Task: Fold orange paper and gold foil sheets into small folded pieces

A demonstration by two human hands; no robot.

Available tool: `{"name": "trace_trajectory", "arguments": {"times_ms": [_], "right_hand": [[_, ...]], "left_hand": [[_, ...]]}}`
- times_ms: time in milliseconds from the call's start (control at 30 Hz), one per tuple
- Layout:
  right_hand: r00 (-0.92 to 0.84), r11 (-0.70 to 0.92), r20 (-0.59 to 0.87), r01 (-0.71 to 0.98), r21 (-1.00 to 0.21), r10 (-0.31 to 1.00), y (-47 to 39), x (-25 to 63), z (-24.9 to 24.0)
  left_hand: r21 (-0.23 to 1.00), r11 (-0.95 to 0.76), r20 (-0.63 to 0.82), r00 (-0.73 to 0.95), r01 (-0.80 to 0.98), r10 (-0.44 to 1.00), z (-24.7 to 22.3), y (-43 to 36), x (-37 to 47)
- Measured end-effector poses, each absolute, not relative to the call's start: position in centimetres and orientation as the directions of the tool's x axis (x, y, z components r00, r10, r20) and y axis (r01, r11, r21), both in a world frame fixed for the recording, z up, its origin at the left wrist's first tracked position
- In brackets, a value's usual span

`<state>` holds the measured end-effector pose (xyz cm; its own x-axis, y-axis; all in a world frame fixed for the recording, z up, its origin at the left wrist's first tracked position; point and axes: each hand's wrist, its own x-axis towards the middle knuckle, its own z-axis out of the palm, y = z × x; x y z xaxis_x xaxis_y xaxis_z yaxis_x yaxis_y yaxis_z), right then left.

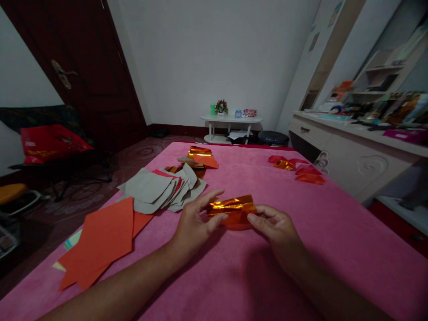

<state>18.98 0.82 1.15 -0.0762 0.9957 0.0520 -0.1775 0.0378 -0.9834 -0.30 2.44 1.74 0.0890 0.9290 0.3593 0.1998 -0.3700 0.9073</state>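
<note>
Between my two hands is a folded sheet of shiny gold foil paper [236, 206], with an orange-red lower part below the fold. My left hand [197, 218] pinches its left end, thumb on the near side and fingers behind. At the right end, my right hand [274, 223] grips it the same way, thumb in front. The sheet is just above the pink cover [214, 276]. To the left of my left hand lies a fanned pile of grey paper sheets [150, 189] with some red ones among them. Closer to me are orange paper sheets [107, 240].
Farther back lie more gold foil sheets [199, 151]. Folded red and gold paper pieces [309, 174] rest at the far right. A white side table [230, 119] stands by the wall, a cluttered cabinet [337, 138] on the right, and a chair with a red bag [53, 142] on the left.
</note>
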Motion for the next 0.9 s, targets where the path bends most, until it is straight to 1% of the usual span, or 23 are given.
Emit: {"name": "trace_trajectory", "arguments": {"times_ms": [100,200,267,367,433,533,633,700,800,900], "right_hand": [[-0.075,0.039,0.052,-0.166,-0.985,0.996,0.7,19.0,1.2],[-0.077,0.050,0.062,-0.140,-0.989,0.995,0.8,19.0,1.1],[-0.025,0.082,0.086,-0.106,-0.991,0.996,1.0,19.0,0.8],[0.096,0.159,0.157,-0.014,-0.987,0.983,1.5,19.2,0.5],[0.121,0.218,0.227,0.084,-0.972,0.966,1.7,19.4,0.4],[0.045,0.366,0.390,0.261,-0.893,0.920,1.7,19.7,0.8],[-0.023,0.495,0.519,0.339,-0.800,0.854,1.4,19.8,1.2],[-0.008,0.535,0.570,0.352,-0.768,0.822,1.3,19.9,1.3],[0.017,0.554,0.615,0.413,-0.722,0.788,1.3,20.1,1.4],[-0.030,0.544,0.613,0.495,-0.677,0.790,1.5,20.2,1.5]], "left_hand": [[0.874,-0.409,0.391,0.120,0.262,0.912,1.7,2.5,-0.3],[0.859,-0.431,0.403,0.156,0.277,0.902,1.8,2.5,-0.3],[0.860,-0.432,0.403,0.158,0.272,0.902,1.9,2.5,-0.3],[0.860,-0.438,0.413,0.148,0.261,0.899,2.1,2.4,-0.3],[0.851,-0.452,0.422,0.162,0.268,0.892,2.0,2.4,-0.3],[0.818,-0.504,0.459,0.215,0.278,0.862,1.8,2.5,-0.3],[0.763,-0.591,0.550,0.219,0.262,0.806,1.5,2.8,-0.4],[0.750,-0.603,0.575,0.181,0.273,0.798,1.5,3.0,-0.5],[0.796,-0.530,0.518,0.123,0.292,0.846,1.4,3.1,-0.7],[0.817,-0.510,0.495,0.129,0.270,0.859,1.3,3.1,-0.8]]}}
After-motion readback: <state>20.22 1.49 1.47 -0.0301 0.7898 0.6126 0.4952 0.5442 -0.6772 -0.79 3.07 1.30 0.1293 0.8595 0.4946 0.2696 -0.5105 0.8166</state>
